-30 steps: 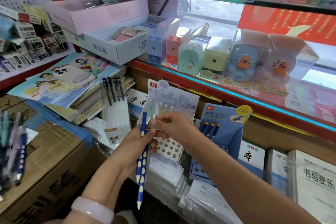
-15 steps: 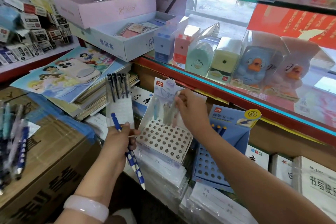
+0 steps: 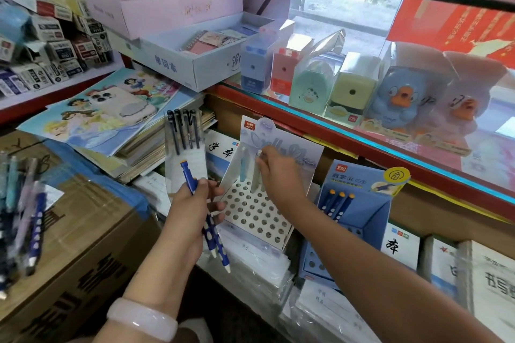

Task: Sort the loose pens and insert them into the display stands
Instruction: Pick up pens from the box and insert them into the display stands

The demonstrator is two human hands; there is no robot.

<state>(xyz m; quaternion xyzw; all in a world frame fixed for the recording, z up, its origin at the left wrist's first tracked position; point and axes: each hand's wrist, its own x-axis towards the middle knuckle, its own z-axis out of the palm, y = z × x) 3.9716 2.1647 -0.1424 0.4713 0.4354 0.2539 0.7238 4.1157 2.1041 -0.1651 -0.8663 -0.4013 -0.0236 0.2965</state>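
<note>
Over white stand (image 3: 252,213), right hand (image 3: 278,175) pinching pale pen (image 3: 255,175), left hand (image 3: 189,209) gripping blue pens (image 3: 214,237)

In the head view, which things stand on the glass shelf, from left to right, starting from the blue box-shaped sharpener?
blue sharpener → red sharpener → mint green sharpener → yellow sharpener → blue duck sharpener → pink duck sharpener

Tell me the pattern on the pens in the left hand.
Dark blue with white dots, seen in the head view: pens gripped by the left hand.
</note>
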